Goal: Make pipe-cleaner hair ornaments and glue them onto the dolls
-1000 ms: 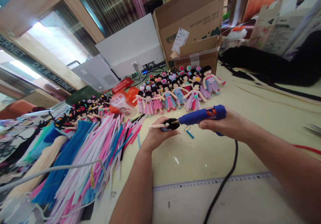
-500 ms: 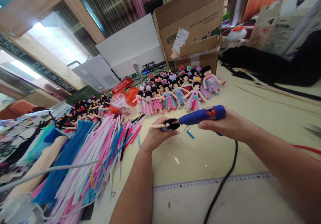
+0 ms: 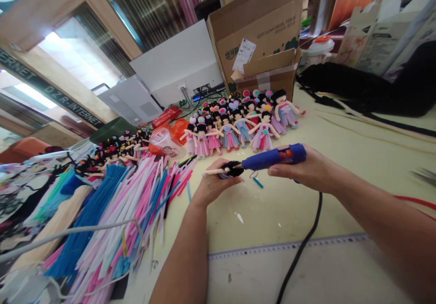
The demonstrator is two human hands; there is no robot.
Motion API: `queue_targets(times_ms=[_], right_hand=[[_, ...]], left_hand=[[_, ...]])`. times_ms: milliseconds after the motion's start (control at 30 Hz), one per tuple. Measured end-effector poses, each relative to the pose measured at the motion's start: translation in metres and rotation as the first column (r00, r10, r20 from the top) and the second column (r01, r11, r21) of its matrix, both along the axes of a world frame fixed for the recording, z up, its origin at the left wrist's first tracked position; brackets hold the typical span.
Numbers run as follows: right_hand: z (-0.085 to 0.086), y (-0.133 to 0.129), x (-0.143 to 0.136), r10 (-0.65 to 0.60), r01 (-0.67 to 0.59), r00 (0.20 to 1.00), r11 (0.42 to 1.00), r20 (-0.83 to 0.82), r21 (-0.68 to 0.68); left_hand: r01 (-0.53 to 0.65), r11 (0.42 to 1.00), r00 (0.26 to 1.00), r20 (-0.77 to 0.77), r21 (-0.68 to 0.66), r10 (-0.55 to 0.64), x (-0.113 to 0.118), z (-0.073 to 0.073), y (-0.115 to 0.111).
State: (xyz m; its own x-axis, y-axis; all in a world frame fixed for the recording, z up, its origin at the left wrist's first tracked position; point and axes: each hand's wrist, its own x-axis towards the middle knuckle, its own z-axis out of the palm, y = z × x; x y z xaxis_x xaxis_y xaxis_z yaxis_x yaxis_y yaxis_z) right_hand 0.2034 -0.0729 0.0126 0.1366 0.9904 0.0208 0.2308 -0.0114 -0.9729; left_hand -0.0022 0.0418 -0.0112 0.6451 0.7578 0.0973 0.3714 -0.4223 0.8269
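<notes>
My left hand (image 3: 211, 186) is closed around a small pipe-cleaner doll (image 3: 234, 168), whose black hair faces right and whose pale arm sticks out to the left. In my right hand (image 3: 308, 170) is a blue glue gun (image 3: 272, 157), its tip at the black hair; whether it touches cannot be made out. The gun's black cord (image 3: 306, 242) hangs down across the table. Under the nozzle, a short blue piece (image 3: 258, 182) lies on the tabletop. Behind my hands stand rows of finished-looking dolls (image 3: 262, 133) in pink, purple and blue skirts.
Bundles of pink, white and blue pipe cleaners (image 3: 112, 213) cover the left side, crossed by a grey cable (image 3: 78, 228). A cardboard box (image 3: 259, 27) stands behind the dolls. Black fuzzy strands (image 3: 368, 81) lie back right, scissors (image 3: 425, 176) at the right edge. A ruler strip (image 3: 259, 251) runs along the front.
Almost nothing differs. The glue gun and my right hand sit very slightly further left, with the tip still at the doll's black hair.
</notes>
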Motion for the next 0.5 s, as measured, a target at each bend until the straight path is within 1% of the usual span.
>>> queue_targets(times_ms=[133, 367, 500], right_hand=[[-0.0006, 0.0001, -0.0002, 0.002, -0.002, 1.000, 1.000, 0.011, -0.004], [-0.0009, 0.0004, 0.0007, -0.011, 0.008, 0.998, 0.999, 0.057, 0.041], [-0.0026, 0.0012, 0.0023, -0.024, 0.023, 0.998, 0.999, 0.051, 0.028]], left_hand=[[0.003, 1.000, 1.000, 0.013, -0.005, -0.003, 0.0000, -0.0009, 0.0006], [0.026, 1.000, 0.999, 0.033, 0.001, -0.026, 0.0002, -0.0004, 0.0013], [0.027, 1.000, 0.999, 0.036, 0.016, -0.027, -0.0007, -0.0009, 0.0022]])
